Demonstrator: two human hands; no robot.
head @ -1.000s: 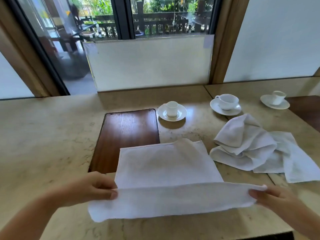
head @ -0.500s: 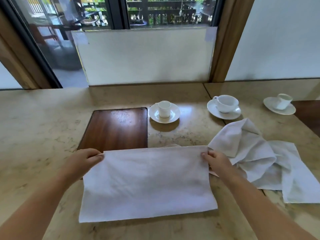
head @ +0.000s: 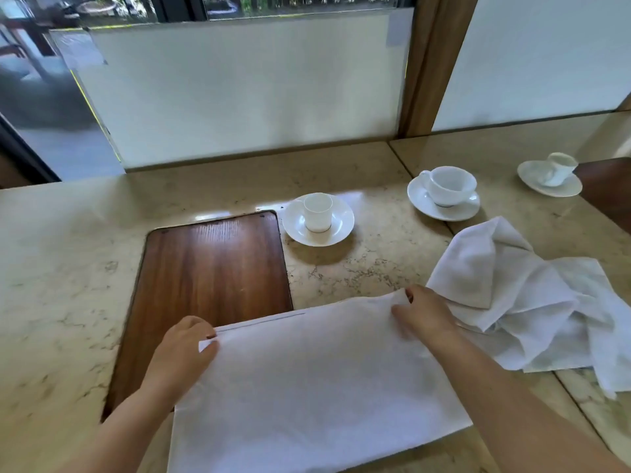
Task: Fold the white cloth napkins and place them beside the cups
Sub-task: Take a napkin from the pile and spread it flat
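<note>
A white cloth napkin (head: 314, 384) lies folded in half on the table in front of me. My left hand (head: 186, 349) pinches its far left corner, and my right hand (head: 421, 310) pinches its far right corner. To the right sits a crumpled pile of white napkins (head: 512, 295). Three white cups on saucers stand beyond: a small straight cup (head: 318, 212) in the middle, a wider cup (head: 448, 186) to its right, and a third cup (head: 560, 169) at the far right.
The tabletop is beige marble (head: 61, 268) with a dark wooden inlay panel (head: 211, 268) left of the napkin, partly covered by it. Another wooden panel (head: 611, 189) shows at the far right. A frosted window pane (head: 239, 87) rises behind the table.
Both hands carried the napkin's near edge away from me onto the far edge, folding it in half. They now hold the far corners, and the view has tilted down.
</note>
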